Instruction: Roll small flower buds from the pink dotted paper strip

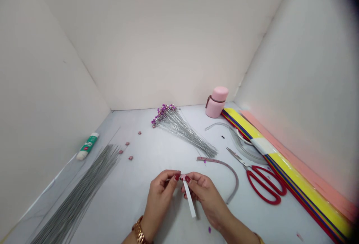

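Low in the middle, my left hand and my right hand meet at the fingertips. Both are closed in a pinch on the upper end of a narrow white strip. A small pinkish piece shows between the thumbs at that end; its shape is partly hidden by the fingers. The strip's free end points down toward me. Just beyond and right of my right hand, a curved, speckled pinkish strip lies on the table.
Purple-tipped wire stems lie at the back. Bare wires, a glue stick and several small pink flower-like pieces are left. Right are red-handled scissors, clear tubing, coloured sheets and a pink bottle.
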Tool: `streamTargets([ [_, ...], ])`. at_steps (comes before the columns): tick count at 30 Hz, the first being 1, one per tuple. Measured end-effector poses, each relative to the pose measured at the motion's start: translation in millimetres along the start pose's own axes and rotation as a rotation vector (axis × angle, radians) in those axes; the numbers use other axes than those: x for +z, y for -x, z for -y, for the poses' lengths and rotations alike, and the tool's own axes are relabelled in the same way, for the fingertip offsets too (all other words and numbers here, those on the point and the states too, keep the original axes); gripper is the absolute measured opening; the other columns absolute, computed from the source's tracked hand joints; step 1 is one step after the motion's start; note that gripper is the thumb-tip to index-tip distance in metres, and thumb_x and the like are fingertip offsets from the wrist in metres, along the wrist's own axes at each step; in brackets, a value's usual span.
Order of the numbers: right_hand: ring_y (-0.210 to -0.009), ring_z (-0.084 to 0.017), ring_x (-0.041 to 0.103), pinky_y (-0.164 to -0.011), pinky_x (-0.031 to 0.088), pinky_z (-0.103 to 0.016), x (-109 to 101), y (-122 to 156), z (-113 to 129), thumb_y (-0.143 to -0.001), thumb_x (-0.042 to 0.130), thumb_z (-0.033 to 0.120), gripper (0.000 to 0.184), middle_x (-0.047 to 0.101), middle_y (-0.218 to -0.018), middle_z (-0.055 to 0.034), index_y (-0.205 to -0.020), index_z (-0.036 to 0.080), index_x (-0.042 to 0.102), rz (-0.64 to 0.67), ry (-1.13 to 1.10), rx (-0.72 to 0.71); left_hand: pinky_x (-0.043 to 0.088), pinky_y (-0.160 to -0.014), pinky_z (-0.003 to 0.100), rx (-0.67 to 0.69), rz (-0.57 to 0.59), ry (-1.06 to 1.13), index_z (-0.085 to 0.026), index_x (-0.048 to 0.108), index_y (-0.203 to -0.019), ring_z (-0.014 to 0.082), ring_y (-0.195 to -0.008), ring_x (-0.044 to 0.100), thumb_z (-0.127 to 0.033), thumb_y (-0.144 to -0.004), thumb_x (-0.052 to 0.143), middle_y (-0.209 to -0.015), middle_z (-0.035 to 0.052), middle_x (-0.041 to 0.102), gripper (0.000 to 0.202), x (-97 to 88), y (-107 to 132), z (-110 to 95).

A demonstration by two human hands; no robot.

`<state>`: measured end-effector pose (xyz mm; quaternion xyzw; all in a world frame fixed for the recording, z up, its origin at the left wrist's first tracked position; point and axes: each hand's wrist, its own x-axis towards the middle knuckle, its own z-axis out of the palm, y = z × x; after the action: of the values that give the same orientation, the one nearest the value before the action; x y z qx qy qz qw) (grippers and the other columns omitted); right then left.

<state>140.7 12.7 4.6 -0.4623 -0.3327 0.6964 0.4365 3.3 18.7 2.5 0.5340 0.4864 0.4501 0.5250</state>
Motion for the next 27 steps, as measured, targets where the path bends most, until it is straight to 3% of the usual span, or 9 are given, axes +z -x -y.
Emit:
streamTargets([
  [5,-0.047,-0.009,0.050,-0.051,0.036,-0.020,3,2,6,-0.069,0.064,0.039,0.027,0.062,-0.055,-0.0015,-0.068,0.012,0.062,0.025,0.010,0.024,0.045,-0.054,0.026,-0.102,0.092,0.127,-0.011,0.063,-0.084,0.0138,-0.049,0.056,-0.029,-0.081,0.049,-0.052,0.0000,0.058,0.023,3.9,-1,0],
  [10,-0.047,-0.009,0.050,-0.050,0.036,-0.020,3,1,3,-0.069,0.064,0.039,0.027,0.062,-0.055,-0.0012,-0.068,0.013,0.061,0.015,0.015,0.028,0.044,-0.054,0.027,-0.148,0.092,0.179,-0.012,0.061,-0.076,0.0149,-0.050,0.058,-0.028,-0.077,0.055,-0.051,0.0004,0.059,0.017,4.0,-1,0],
  [19,-0.047,-0.009,0.051,-0.049,0.036,-0.020,4,2,4,-0.068,0.064,0.038,0.026,0.063,-0.057,-0.0014,-0.073,0.013,0.060,0.006,0.052,0.042,0.044,-0.056,0.025,-0.173,-0.047,0.172,-0.013,0.064,-0.074,0.0143,-0.053,0.057,-0.029,-0.072,0.059,-0.053,0.0011,0.061,0.017,3.3,-1,4],
  [27,-0.049,-0.010,0.052,-0.049,0.035,-0.021,2,-1,-5,-0.068,0.064,0.033,0.021,0.063,-0.060,-0.0001,-0.075,0.014,0.059,0.013,0.081,0.006,0.045,-0.050,0.025,-0.199,-0.052,0.197,-0.013,0.063,-0.072,0.0147,-0.048,0.057,-0.034,-0.070,0.060,-0.050,0.0006,0.060,0.022,5.3,0,1],
])
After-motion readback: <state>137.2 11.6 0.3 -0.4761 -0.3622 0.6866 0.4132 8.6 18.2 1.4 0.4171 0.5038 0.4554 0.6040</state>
